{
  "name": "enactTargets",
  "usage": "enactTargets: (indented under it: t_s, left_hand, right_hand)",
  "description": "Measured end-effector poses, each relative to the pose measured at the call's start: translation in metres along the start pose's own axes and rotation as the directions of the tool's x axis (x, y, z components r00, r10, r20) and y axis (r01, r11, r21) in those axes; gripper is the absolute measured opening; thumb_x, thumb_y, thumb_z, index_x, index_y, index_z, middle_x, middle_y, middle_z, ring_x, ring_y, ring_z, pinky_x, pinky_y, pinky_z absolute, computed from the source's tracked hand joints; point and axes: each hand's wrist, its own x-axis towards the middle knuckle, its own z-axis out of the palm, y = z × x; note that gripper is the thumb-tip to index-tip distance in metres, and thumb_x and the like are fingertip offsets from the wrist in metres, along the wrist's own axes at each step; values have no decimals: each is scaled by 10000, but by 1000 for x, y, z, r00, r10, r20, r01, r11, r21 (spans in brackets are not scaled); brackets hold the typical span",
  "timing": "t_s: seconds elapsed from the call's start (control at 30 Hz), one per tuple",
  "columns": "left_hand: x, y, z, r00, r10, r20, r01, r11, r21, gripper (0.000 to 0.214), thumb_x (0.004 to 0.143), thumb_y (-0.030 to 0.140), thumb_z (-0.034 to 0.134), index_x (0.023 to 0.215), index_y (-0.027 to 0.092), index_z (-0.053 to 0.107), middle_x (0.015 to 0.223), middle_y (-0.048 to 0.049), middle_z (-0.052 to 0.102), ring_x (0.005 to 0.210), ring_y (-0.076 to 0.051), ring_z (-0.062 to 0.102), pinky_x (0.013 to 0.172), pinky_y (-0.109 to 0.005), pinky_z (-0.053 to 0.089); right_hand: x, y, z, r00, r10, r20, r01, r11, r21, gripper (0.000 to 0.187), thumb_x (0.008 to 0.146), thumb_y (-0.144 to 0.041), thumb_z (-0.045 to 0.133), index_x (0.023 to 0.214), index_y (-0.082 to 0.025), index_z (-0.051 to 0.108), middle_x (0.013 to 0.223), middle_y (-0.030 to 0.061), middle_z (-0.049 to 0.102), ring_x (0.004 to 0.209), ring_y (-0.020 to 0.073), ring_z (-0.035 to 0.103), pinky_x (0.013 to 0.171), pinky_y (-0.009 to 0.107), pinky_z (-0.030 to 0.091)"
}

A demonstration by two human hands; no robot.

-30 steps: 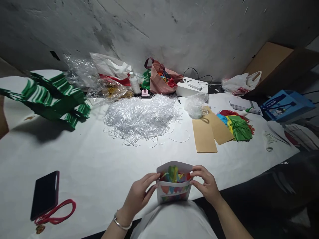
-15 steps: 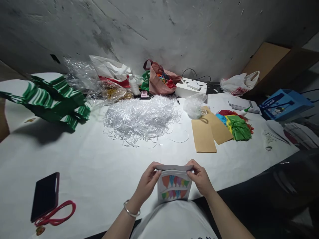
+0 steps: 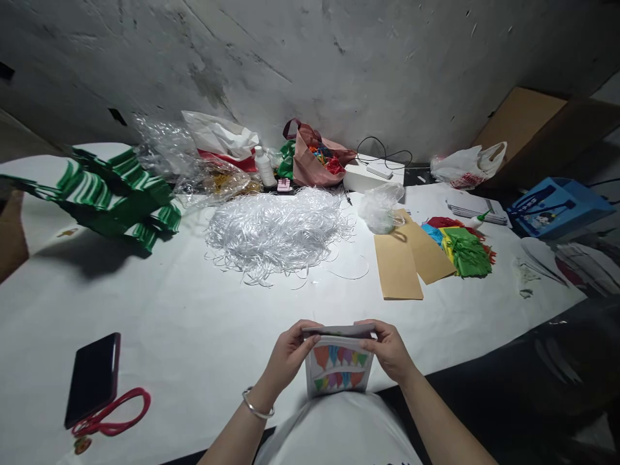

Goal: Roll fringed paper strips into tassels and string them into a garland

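Note:
A small white paper packet, printed with rows of coloured pennants, stands upright at the near edge of the white table. My left hand pinches its top left corner and my right hand pinches the top right. The flap is folded down over the top under my fingers. A silver bangle sits on my left wrist.
A heap of white shredded strips lies mid-table. Two brown envelopes and coloured tissue fringe sit to the right. Green striped paper is far left. A dark phone with a red cord lies near left. Bags line the wall.
A second ago the packet's flap stood open, showing coloured pieces inside. The flap has since been folded down and both hands press it along the top edge.

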Motion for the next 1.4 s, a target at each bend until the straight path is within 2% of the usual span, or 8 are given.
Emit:
enactTargets:
  t_s: [0.13,0.33,0.53,0.7,0.9,1.13,1.27,1.4]
  left_hand:
    - [-1,-1,0,1000,20,-1,-20,999,-32,167,897,317,610,977,190,685,977,-79,717,911,-224,663,795,-353,551]
    - [-1,-4,4,996,92,-4,-92,993,-76,171,914,304,577,956,191,699,1017,-101,724,1007,-247,659,859,-397,554]
    - [-2,1,5,996,93,8,-92,993,-78,158,916,295,577,944,191,692,1017,-103,719,996,-240,656,832,-374,547]
    - [0,7,6,998,15,59,-12,999,-45,146,877,300,641,965,186,661,1044,-102,708,1001,-249,651,838,-378,543]
    - [-1,4,10,999,35,-26,-36,999,-37,122,903,295,597,950,188,630,964,-75,706,917,-218,657,805,-358,545]
    - [-1,5,11,1000,-6,-6,6,997,-71,291,886,309,616,1152,194,641,1110,-115,720,1070,-260,646,891,-410,553]
    - [2,6,13,1000,20,2,-20,995,-93,171,862,300,636,932,187,744,1013,-107,748,1013,-266,668,883,-416,556]
    - [3,7,14,998,27,-54,-33,991,-128,157,834,321,671,874,185,740,964,-109,755,977,-277,680,863,-438,565]
  right_hand:
    - [-2,-7,-6,986,82,147,-103,984,145,409,737,-461,758,1045,-192,747,1005,99,749,948,263,676,890,413,495]
    - [-2,-10,-1,1000,29,-12,-28,992,122,171,746,-300,723,876,-202,777,917,74,768,885,242,683,858,388,504]
    - [-4,-9,-5,991,11,131,-12,1000,3,321,692,-357,812,968,-200,766,991,90,754,922,252,675,841,383,517]
    - [-2,0,-3,1000,-26,-5,26,997,-78,177,748,-372,767,822,-211,766,804,41,737,775,200,655,743,330,524]
    - [-3,-9,-13,974,71,215,-93,991,94,578,693,-464,799,1209,-235,676,1137,104,711,1069,277,633,923,422,478]
    - [3,-23,-13,965,184,184,-203,975,87,206,704,-250,696,875,-173,782,831,52,760,800,205,659,786,326,479]
    - [2,-26,-6,973,203,112,-212,974,84,197,699,-204,635,813,-153,787,754,56,750,712,188,637,707,303,470]
    - [-2,-22,-11,975,129,179,-144,987,71,272,719,-325,741,948,-180,773,910,75,757,861,227,664,827,360,483]
